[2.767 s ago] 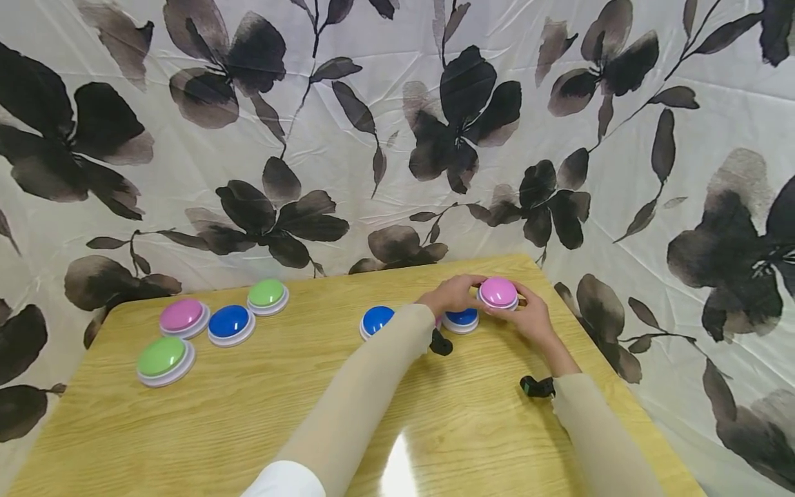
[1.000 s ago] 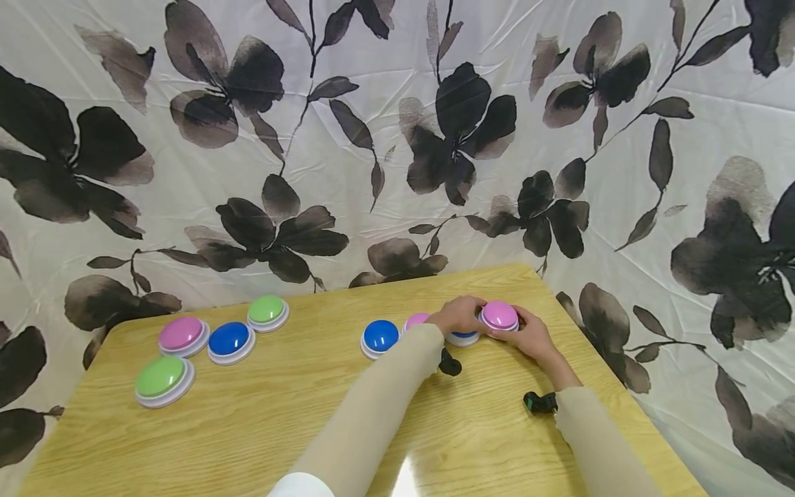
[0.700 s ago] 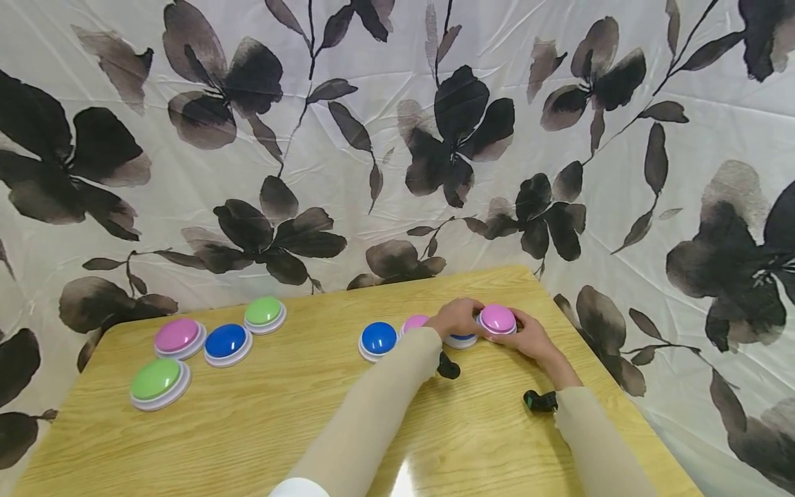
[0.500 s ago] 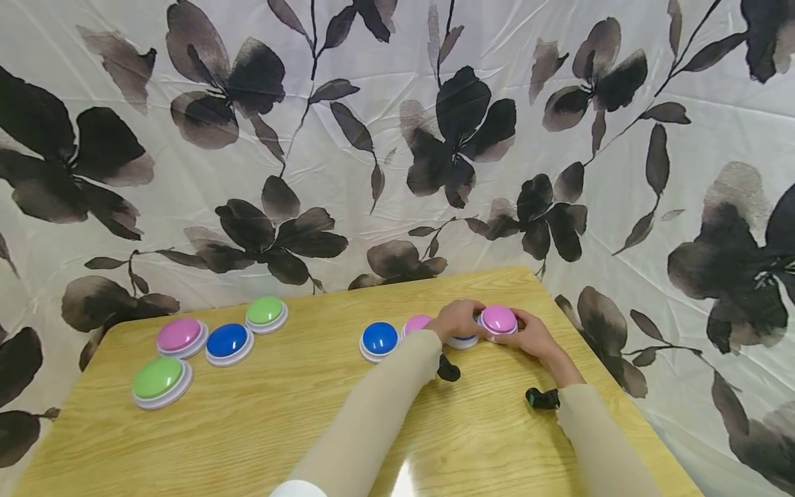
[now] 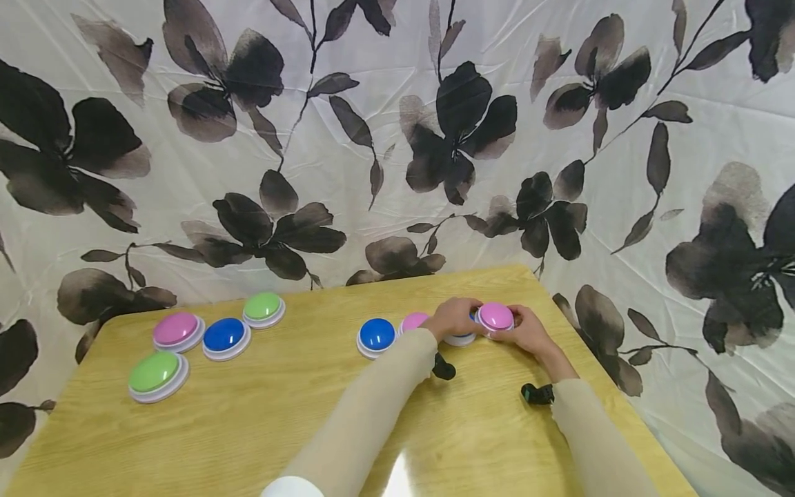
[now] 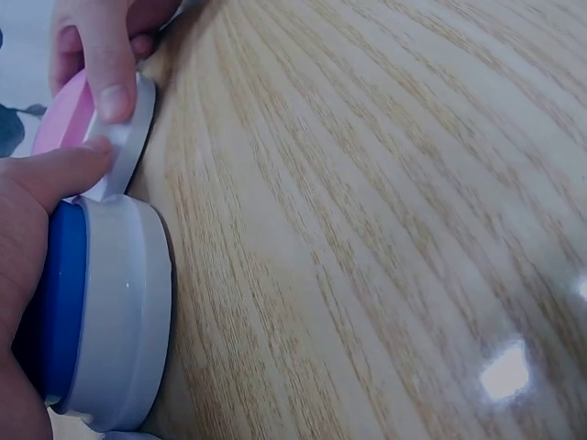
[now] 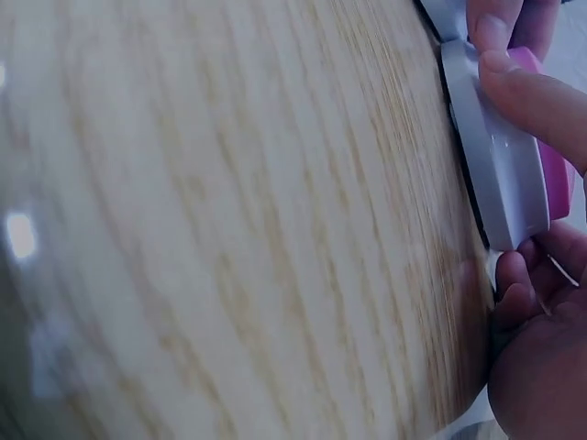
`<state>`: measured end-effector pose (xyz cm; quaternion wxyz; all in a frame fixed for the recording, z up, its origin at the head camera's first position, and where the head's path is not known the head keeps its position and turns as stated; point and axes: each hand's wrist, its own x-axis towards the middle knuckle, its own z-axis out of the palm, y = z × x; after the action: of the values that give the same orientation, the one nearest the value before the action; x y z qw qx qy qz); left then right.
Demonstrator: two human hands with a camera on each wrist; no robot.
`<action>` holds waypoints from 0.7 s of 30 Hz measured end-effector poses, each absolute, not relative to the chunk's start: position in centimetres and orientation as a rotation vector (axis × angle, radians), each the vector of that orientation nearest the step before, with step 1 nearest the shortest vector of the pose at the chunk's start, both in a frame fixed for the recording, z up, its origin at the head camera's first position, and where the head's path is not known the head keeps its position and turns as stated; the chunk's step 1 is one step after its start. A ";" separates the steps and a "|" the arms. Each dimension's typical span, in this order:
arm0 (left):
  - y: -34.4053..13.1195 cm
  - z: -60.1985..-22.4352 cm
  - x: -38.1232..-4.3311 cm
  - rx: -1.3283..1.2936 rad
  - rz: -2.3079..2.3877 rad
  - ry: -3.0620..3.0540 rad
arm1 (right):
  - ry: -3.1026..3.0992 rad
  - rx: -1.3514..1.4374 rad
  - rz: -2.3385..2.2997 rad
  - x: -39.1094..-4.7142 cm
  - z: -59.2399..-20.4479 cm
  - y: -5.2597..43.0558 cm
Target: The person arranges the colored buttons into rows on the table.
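Note:
A pink push button with a white base sits at the table's back right, its rim against or very close to a blue push button. My left hand reaches over that blue button, which it mostly hides in the head view. Its thumb presses the pink button's white rim, and its other fingers lie out of sight behind. From the right side, my right hand grips the same pink button, thumb on the front of the rim and fingers curled round the side.
Left of my hands are another pink button, partly behind my sleeve, and a blue button. At far left stand two green buttons, a pink button and a blue button. The table ends at a floral cloth.
Since the oldest frame, both hands have brought the pink button slightly down and closer beside the blue one, now more covered. Over the last second the hands hold nearly still; the head view shifts slightly.

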<state>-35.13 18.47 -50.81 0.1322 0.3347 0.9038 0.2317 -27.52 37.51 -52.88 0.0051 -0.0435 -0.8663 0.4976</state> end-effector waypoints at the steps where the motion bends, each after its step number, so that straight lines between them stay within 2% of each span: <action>1: 18.5 -50.8 -35.2 0.975 0.667 2.631 | -2.711 -0.140 1.557 -27.6 -52.8 37.5; 21: 18.6 -50.6 -34.9 0.935 0.679 2.625 | -2.715 -0.185 1.537 -27.0 -52.6 37.4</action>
<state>-34.92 18.57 -50.60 0.1362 0.3229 0.9067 0.2347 -27.01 37.37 -52.59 0.0081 -0.0591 -0.8686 0.4919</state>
